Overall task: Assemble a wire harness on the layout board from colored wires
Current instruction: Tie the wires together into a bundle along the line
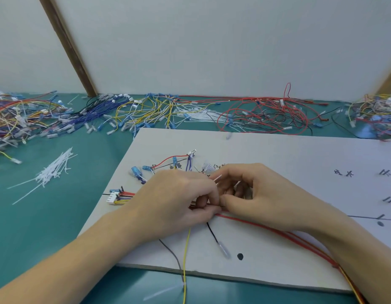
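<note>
A white layout board (278,154) with hand-drawn marks lies on the green table. A bundle of colored wires (126,195) runs across it from a white connector (112,197) at the left. My left hand (174,200) pinches the bundle at the board's middle. My right hand (251,194) meets it there, fingers curled around a thin white cable tie (217,178) whose tip pokes up between both hands. Red wires (278,233) trail right under my right wrist. Yellow (185,260), grey and black branch wires hang toward the board's front edge.
Piles of loose wires line the table's back: mixed colors at far left (19,119), blue and yellow (133,110) in the middle, red and black (267,115) to the right. A heap of white cable ties (52,172) lies left of the board.
</note>
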